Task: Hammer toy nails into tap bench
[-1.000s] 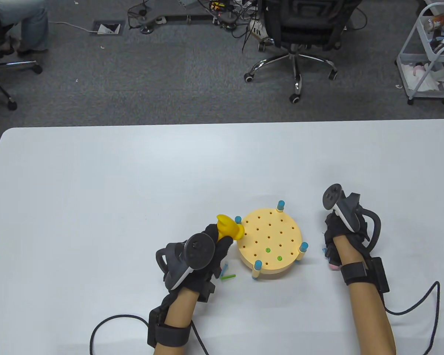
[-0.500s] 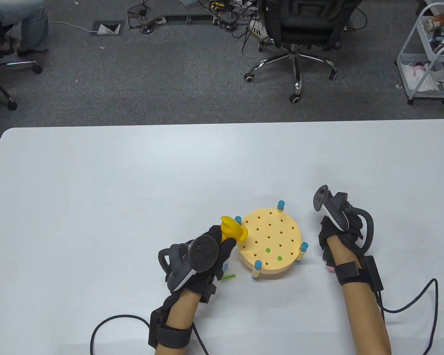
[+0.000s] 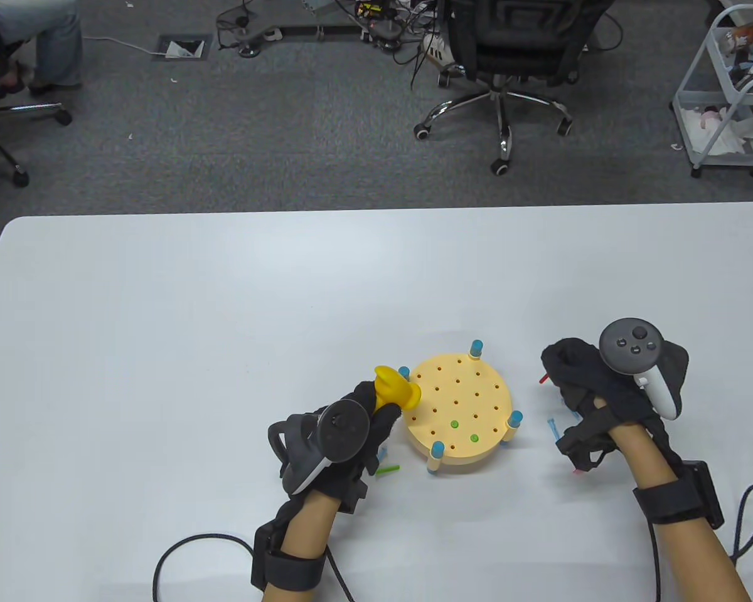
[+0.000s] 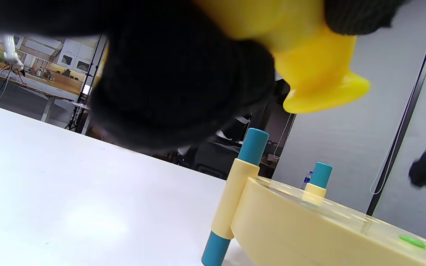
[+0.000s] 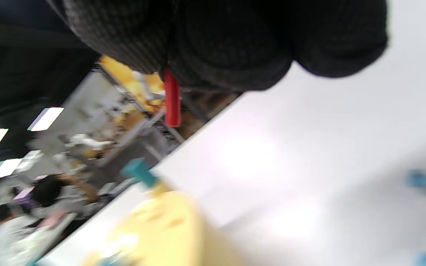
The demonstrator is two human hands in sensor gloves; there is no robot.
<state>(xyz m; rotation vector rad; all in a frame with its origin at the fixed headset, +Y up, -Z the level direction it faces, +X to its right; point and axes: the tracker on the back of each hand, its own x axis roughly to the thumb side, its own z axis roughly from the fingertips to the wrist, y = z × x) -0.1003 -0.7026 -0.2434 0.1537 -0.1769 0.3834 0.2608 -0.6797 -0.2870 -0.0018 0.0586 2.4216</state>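
Left of the tap bench (image 3: 458,411), our left hand (image 3: 351,433) had barely moved over the last second, gripping the yellow toy hammer (image 3: 395,390) with its head poised at the bench's left rim. Two green nails (image 3: 464,431) sat flush in the bench's near side. Right of the bench, our right hand (image 3: 593,389) had turned over and lifted, pinching a red nail (image 5: 171,98), so we judged it next for a hole.

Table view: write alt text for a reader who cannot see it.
A gloved left hand holds a yellow toy hammer at the edge of a round yellow tap bench with two green nails in it; the right hand pinches a red nail nearby.
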